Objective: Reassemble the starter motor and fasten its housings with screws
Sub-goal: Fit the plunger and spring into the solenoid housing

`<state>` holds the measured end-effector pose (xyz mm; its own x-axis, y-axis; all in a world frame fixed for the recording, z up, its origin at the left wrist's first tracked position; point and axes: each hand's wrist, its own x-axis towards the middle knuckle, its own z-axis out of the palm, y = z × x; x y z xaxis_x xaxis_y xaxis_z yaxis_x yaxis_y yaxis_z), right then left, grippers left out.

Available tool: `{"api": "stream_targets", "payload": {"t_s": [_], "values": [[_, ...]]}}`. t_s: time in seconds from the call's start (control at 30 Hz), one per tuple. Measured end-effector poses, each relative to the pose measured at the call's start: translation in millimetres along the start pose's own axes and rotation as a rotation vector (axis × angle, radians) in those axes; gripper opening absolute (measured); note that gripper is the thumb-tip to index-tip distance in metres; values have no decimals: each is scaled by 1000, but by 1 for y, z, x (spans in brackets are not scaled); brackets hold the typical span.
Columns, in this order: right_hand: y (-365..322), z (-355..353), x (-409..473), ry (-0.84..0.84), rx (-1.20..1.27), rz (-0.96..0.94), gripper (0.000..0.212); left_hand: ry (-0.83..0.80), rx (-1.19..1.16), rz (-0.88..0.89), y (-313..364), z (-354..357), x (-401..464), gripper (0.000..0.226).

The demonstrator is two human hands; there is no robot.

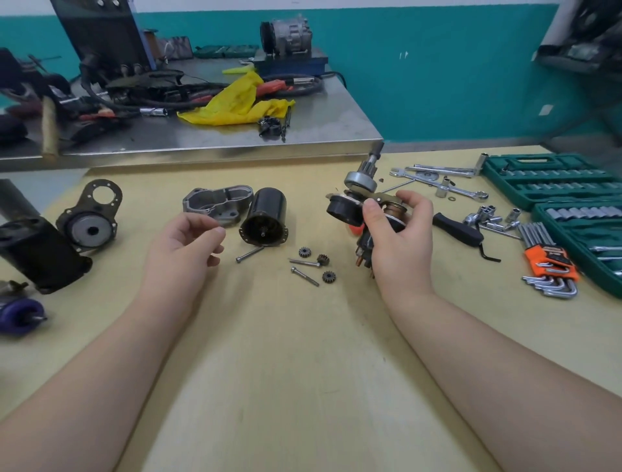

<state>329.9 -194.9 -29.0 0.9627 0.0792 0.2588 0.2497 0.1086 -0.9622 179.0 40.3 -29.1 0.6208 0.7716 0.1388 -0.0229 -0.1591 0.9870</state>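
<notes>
Right hand [397, 232] gripping starter assembly [356, 202], left hand [188, 242] apart

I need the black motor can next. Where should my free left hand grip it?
Grip the black motor can around its smooth round barrel, coming down from above. It lies on its side, open end toward you with a thin shaft inside; avoid that.

A pale yellow-tan worktable [303, 370] fills the foreground; behind its far edge, toward the left, stands a steel-topped bench [319, 124] with a bright folded rim; behind that bench rises a teal wall [437, 67], topped by a white band [336, 4] along the upper edge; right of the bench the wall runs down to a grey strip at its foot; soft, even light lies over everything, with faint glare on the steel.
</notes>
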Motion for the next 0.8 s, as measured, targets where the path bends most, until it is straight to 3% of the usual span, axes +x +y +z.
{"api": "stream_targets", "payload": {"t_s": [0.43,0.63,0.8], "values": [[4,6,1,-43,-24,65,42,36,167,-13,-9,11,4,8],[2,4,2,-37,73,170,33,11,235,-6,-12,6,3,11],[0,3,5,-103,18,222,29,7,316,14,-11,10,3,12]]}}
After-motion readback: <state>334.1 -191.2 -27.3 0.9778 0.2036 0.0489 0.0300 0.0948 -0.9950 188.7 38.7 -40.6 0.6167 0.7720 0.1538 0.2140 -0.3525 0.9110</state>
